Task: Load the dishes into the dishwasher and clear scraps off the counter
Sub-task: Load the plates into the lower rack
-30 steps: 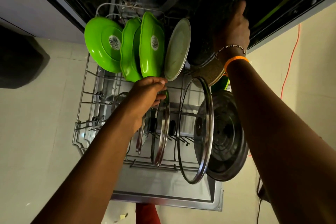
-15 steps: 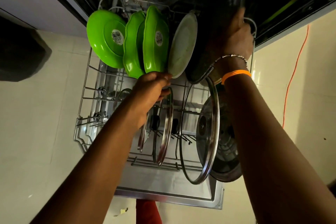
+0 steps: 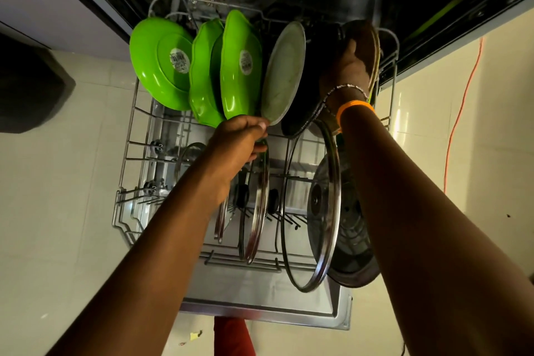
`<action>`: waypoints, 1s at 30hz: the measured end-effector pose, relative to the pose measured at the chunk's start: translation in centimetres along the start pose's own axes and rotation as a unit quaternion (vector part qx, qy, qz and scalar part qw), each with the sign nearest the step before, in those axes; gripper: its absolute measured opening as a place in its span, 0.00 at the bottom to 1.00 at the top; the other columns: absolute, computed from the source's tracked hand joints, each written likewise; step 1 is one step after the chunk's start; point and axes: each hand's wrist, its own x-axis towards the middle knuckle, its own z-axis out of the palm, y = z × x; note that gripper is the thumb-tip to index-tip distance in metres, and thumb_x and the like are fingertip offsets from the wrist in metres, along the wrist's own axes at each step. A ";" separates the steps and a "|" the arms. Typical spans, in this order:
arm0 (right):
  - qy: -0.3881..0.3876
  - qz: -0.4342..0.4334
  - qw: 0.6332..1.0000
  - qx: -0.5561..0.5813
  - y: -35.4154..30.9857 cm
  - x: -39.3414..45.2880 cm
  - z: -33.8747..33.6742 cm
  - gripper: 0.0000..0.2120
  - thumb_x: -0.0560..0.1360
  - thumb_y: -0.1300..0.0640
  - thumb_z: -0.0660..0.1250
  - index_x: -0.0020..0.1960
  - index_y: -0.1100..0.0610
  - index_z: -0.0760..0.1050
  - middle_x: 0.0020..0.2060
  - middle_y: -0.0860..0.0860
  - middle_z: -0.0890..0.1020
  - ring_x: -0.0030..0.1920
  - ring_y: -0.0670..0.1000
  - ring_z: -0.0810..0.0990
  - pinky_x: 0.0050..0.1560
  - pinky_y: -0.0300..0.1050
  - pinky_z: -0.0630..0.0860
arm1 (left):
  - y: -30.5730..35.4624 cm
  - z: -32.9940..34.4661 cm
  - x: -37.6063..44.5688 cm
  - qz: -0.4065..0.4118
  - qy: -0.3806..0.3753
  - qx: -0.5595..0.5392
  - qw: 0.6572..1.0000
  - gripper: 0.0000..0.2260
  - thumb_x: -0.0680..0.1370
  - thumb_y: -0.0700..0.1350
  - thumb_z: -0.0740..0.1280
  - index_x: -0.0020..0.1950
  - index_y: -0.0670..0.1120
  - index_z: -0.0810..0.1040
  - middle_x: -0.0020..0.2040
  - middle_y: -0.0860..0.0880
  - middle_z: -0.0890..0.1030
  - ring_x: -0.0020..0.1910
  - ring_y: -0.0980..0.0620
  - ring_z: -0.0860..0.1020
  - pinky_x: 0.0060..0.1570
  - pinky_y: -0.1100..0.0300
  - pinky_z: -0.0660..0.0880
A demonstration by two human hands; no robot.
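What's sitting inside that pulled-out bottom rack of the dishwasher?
The rack holds three green plates, a grey plate, a dark pan and several glass lids, all on edge. The arms cover part of the rack.

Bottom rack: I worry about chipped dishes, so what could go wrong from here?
1. The right hand is setting a dark pan close beside the pale plate; it could knock that plate into the green plates.
2. The left hand grips the rim of a lid standing on edge; let go carelessly, it may tip against the big glass lid.
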 end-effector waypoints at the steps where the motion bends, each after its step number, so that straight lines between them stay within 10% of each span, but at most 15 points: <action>1: -0.001 0.006 1.000 0.007 0.4 0.1 0.2 0.30 0.77 0.64 0.58 0.75 0.57 0.50 0.62 0.62 0.74 0.62 0.62 0.74 0.62 0.54 0.70 | 0.0 0.0 0.1 0.002 -0.001 0.000 1.000 0.12 0.81 0.41 0.57 0.62 0.44 0.75 0.55 0.47 0.78 0.50 0.51 0.77 0.47 0.64 0.71; 9: -0.029 0.016 0.999 0.029 0.5 0.5 0.4 0.33 0.78 0.58 0.59 0.75 0.54 0.44 0.63 0.62 0.73 0.61 0.62 0.75 0.63 0.60 0.70 | 0.1 0.3 0.7 0.033 0.011 0.004 0.999 0.11 0.80 0.39 0.58 0.59 0.43 0.76 0.48 0.50 0.77 0.41 0.56 0.76 0.42 0.65 0.72; 24: 0.120 -0.066 0.980 0.142 3.9 -10.2 1.0 0.14 0.73 0.68 0.61 0.59 0.65 0.74 0.60 0.62 0.73 0.58 0.61 0.73 0.51 0.41 0.67 | -0.5 -1.2 -2.9 0.080 0.015 -0.008 0.997 0.11 0.80 0.37 0.57 0.58 0.42 0.76 0.44 0.51 0.77 0.39 0.57 0.75 0.36 0.73 0.72; 30: 0.098 -0.028 0.987 0.127 3.7 -8.6 0.3 0.17 0.75 0.65 0.60 0.63 0.66 0.68 0.61 0.62 0.73 0.59 0.61 0.73 0.54 0.47 0.69 | -0.9 -0.4 -4.0 0.086 -0.007 0.009 0.996 0.10 0.80 0.38 0.57 0.55 0.43 0.77 0.43 0.53 0.77 0.39 0.57 0.75 0.35 0.73 0.72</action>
